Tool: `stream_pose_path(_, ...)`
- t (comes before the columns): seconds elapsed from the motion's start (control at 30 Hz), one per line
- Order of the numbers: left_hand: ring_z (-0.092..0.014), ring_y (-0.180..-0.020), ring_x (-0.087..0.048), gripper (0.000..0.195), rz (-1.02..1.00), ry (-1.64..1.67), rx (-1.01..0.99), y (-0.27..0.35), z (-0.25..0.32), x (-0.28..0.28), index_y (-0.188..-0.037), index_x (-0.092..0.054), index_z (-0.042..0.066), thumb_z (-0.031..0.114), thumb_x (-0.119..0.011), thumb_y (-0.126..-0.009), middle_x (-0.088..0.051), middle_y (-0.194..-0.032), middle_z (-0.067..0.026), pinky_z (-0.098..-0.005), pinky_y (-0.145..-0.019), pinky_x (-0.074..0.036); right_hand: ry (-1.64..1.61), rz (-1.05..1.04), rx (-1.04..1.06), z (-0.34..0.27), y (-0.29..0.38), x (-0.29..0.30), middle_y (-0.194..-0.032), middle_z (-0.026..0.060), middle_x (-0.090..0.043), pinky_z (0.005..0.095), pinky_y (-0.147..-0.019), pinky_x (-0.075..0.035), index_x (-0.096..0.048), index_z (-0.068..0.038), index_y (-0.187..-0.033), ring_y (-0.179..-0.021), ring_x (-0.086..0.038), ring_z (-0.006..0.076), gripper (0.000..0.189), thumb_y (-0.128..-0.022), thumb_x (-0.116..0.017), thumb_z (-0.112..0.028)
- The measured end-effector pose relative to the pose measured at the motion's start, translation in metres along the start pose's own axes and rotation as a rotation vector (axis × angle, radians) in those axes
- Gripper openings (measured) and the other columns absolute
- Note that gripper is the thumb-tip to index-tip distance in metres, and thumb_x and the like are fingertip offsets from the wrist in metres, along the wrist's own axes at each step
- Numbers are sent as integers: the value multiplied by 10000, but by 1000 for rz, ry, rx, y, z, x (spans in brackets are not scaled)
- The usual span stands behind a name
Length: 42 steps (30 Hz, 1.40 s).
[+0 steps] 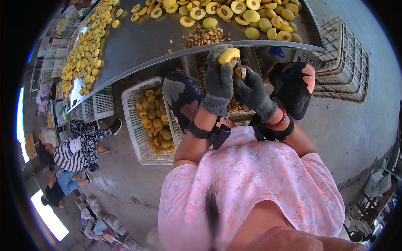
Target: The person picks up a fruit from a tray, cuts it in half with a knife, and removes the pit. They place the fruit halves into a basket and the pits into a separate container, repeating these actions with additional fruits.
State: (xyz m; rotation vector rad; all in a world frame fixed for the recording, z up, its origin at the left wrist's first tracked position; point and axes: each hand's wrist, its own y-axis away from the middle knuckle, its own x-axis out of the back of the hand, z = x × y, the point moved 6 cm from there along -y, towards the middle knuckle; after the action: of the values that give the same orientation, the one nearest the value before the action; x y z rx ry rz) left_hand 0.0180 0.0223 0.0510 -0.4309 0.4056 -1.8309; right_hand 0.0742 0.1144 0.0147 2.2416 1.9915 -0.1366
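Observation:
My left hand (219, 78), in a grey work glove, grips a yellow stone-fruit half (229, 56) just off the table's near edge. Its brownish pit cavity faces right. In my right hand (256, 91), also gloved, is a small pitting knife (240, 72) with a light handle. Its dark metal tip touches or nearly touches the fruit's cut side; the exact contact is hidden. Beyond both hands, a heap of pits and fragments (207, 36) lies on the metal table (141, 40). Many fruit halves (224, 12) are spread behind that heap.
Beside my left leg stands a white plastic crate (132, 125) holding fruit halves. Another crate (192, 67) with scraps sits beneath my hands, between my knees. Stacked crates (342, 66) rise at the right. Other people (70, 153) are at the left.

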Motion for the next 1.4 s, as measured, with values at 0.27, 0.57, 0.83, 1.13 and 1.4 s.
stream_pose_path(0.27,-257,-1061,-535,509,67,48,-32,5,3,-3,-1247,-419,20,433,-447,-951,-516,-1186,-160,-365,-914,-443,43,-4,117,-8,-3,0,-886,65,-643,278,-733,-475,-559,-10,-1061,-816,-576,111,203,-876,-508,-78)
stream_pose_path(0.57,-278,-1091,-521,540,100,195,-83,9,-4,-5,-1257,-394,14,439,-478,-935,-475,-1228,-167,-393,-936,-441,32,53,194,-15,1,-4,-880,106,-644,299,-720,-481,-560,-17,-1048,-793,-610,160,200,-871,-533,-104)
stream_pose_path(0.83,-278,-1053,-540,517,76,29,-160,3,13,-3,-1227,-425,1,433,-458,-943,-495,-1174,-168,-384,-910,-456,117,33,184,-13,-3,-3,-855,80,-643,296,-704,-481,-555,-10,-1050,-777,-590,137,188,-885,-519,-92)
stream_pose_path(1.13,-280,-1137,-488,484,14,170,-40,2,-6,0,-1279,-369,22,374,-455,-958,-450,-1264,-177,-392,-988,-393,69,12,30,-13,-6,0,-851,122,-652,314,-689,-489,-554,-8,-1073,-783,-619,154,226,-867,-539,-100)
stream_pose_path(1.4,-278,-1147,-494,551,67,222,-108,8,-2,-5,-1289,-353,42,447,-477,-938,-421,-1305,-162,-400,-969,-436,129,-1,177,-5,-4,-3,-964,8,-601,256,-755,-471,-520,-26,-1137,-858,-545,82,231,-919,-518,-102)
